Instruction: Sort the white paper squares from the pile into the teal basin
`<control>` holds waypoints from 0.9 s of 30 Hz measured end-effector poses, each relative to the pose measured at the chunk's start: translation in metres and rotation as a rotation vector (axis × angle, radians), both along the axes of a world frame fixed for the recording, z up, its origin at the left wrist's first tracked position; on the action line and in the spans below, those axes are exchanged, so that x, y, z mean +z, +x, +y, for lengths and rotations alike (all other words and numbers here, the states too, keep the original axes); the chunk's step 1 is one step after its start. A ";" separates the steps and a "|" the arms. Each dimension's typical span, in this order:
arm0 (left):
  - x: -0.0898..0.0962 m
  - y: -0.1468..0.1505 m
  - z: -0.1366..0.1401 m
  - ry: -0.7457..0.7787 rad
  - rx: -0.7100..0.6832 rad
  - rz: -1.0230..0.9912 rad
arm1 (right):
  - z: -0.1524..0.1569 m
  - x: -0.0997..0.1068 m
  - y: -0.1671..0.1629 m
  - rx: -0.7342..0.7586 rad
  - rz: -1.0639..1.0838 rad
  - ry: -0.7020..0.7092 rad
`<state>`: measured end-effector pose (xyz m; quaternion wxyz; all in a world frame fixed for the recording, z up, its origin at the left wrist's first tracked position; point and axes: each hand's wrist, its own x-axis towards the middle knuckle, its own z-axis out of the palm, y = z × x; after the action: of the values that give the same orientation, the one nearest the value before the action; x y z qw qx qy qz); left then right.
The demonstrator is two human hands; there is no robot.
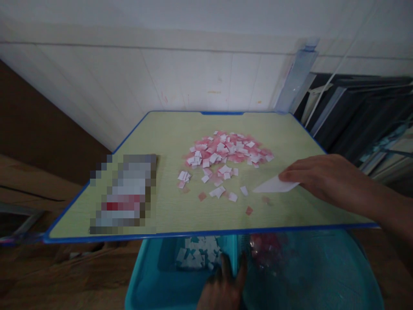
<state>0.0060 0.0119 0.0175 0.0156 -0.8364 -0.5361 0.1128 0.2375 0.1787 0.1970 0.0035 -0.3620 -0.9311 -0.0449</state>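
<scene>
In the head view my right hand [318, 174] comes in from the right over the low table [155, 129], its fingers pressed on a white piece of paper [274, 185] with a pointed left end. Left of it lies a loose pile of small white and pink paper squares [222, 148], with several stray ones nearer the front edge. Below the table's front edge, my left hand [222, 286] reaches down with its fingers apart, near the rim between two teal tubs. White paper pieces [196, 254] lie in the left tub, close to its fingertips.
A pixelated flat object [125, 193] lies at the table's left. The teal tub [135, 280] and a round teal basin [322, 275] with a red clear-wrapped bundle [267, 249] stand below. A plastic bottle [297, 77] and dark flat panels [361, 107] are behind at right.
</scene>
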 end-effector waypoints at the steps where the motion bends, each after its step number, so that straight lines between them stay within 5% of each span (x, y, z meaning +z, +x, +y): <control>1: -0.001 0.000 0.000 0.000 0.001 0.001 | 0.003 -0.003 -0.002 0.001 0.026 0.028; 12: -0.013 -0.007 -0.001 -0.003 -0.056 -0.081 | 0.022 -0.018 -0.036 0.025 0.020 0.064; 27: -0.003 0.000 0.000 -0.026 0.022 -0.027 | 0.010 -0.004 0.018 0.117 0.216 -0.165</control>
<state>0.0055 0.0119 0.0145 -0.0036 -0.8319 -0.5442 0.1086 0.2552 0.1886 0.1928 0.0763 -0.3088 -0.9454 0.0713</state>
